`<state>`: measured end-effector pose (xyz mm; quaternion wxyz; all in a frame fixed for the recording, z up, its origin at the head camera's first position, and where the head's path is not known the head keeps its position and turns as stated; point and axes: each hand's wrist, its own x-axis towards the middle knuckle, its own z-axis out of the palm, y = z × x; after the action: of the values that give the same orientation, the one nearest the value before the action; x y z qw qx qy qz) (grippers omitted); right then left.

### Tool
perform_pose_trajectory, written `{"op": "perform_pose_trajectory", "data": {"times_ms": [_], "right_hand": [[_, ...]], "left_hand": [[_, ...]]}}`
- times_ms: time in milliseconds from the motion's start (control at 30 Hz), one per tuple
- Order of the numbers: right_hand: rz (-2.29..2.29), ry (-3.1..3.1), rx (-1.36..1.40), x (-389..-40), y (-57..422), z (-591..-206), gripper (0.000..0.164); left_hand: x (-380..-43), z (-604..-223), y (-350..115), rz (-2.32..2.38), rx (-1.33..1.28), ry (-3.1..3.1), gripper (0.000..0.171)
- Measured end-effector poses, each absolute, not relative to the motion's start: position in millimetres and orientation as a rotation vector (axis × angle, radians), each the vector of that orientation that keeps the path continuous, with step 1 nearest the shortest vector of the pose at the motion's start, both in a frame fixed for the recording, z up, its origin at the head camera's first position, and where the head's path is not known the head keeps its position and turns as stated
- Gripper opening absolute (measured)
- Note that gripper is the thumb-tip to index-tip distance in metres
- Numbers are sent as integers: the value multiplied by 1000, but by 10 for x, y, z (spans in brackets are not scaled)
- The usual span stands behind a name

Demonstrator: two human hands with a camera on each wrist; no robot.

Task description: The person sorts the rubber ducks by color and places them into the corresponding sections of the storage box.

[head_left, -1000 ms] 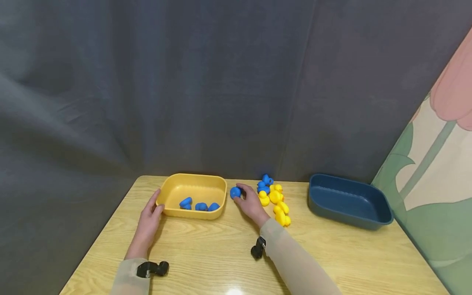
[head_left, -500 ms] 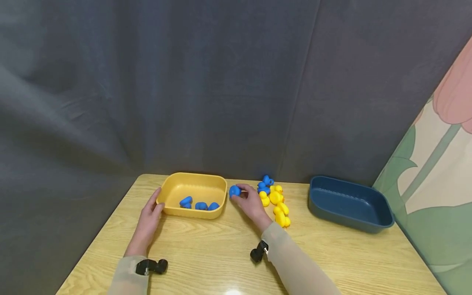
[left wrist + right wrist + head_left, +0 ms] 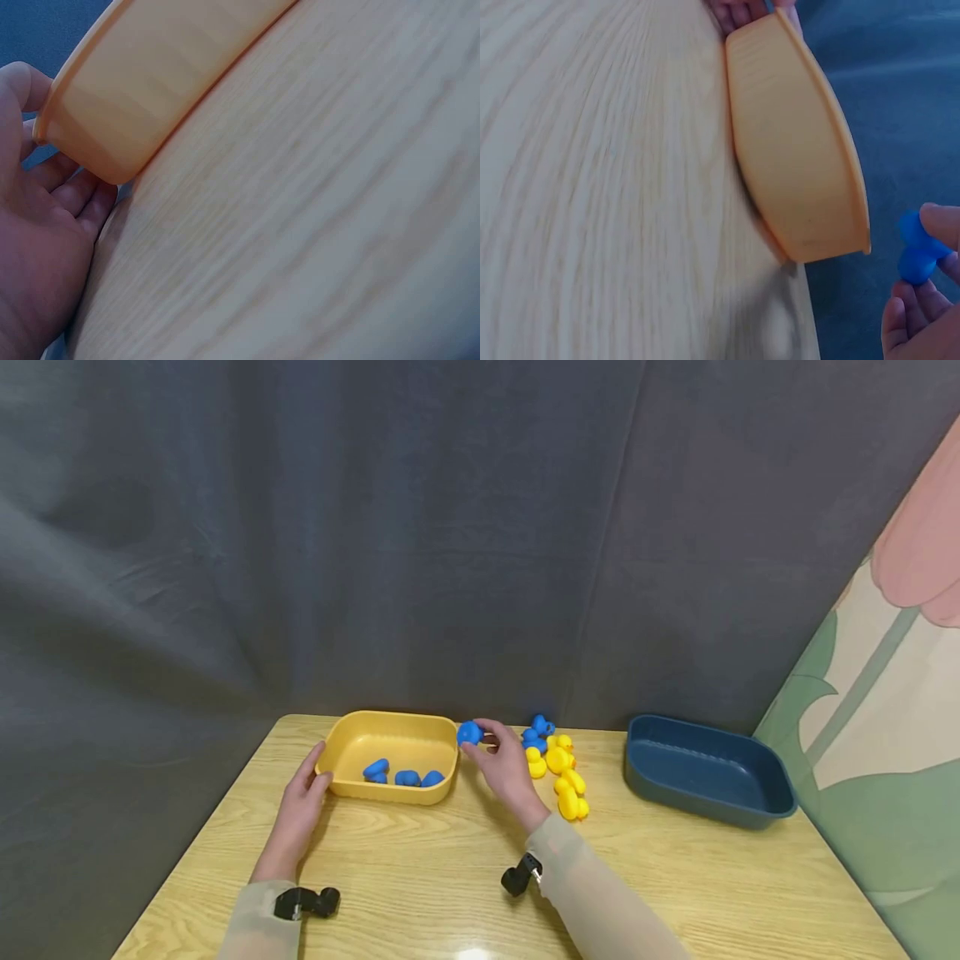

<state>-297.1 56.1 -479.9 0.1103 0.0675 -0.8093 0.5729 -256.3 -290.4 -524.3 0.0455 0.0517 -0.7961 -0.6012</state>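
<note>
Between thumb and fingers, my right hand [image 3: 508, 772] pinches a blue rubber duck [image 3: 468, 733] beside the right end of a yellow bin [image 3: 397, 717]. In the right wrist view that blue duck [image 3: 916, 264] is level with the bin's rim, off its near corner. My left hand [image 3: 294, 818] grips the bin's left end; the left wrist view has its fingers [image 3: 75, 191] against the end wall and rim. Inside the bin lie several blue ducks [image 3: 408, 778]. To the right of my right hand are two more blue ducks [image 3: 533, 741] and several yellow ducks [image 3: 559, 761].
A dark blue bin [image 3: 708, 768] stands at the right of the wooden table [image 3: 420, 877], with nothing seen inside. A grey curtain [image 3: 450, 543] hangs behind the table's back edge. Patterned fabric [image 3: 892, 727] is at the right.
My right hand has raised the blue duck and carried it slightly left, up to the yellow bin's right rim. My left hand stays at the bin's left end.
</note>
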Motion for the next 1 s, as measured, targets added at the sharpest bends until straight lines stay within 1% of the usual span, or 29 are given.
{"op": "perform_pose_trajectory", "data": {"times_ms": [367, 633, 867, 1000], "right_hand": [[1763, -2394, 319, -2870, 399, -4742, 44], [1675, -2450, 403, -2840, 316, -4731, 46], [1616, -2517, 377, -2813, 258, -4725, 49], [1575, -2527, 417, -2830, 235, -4742, 48]], "left_hand": [[-2567, -5256, -2890, -1833, 207, -2442, 69], [-2564, -5228, -2878, -1843, 184, -2430, 69], [-2562, -5221, -2874, -1870, 179, -2410, 68], [-2547, -5216, -2877, -1872, 178, -2413, 69]]}}
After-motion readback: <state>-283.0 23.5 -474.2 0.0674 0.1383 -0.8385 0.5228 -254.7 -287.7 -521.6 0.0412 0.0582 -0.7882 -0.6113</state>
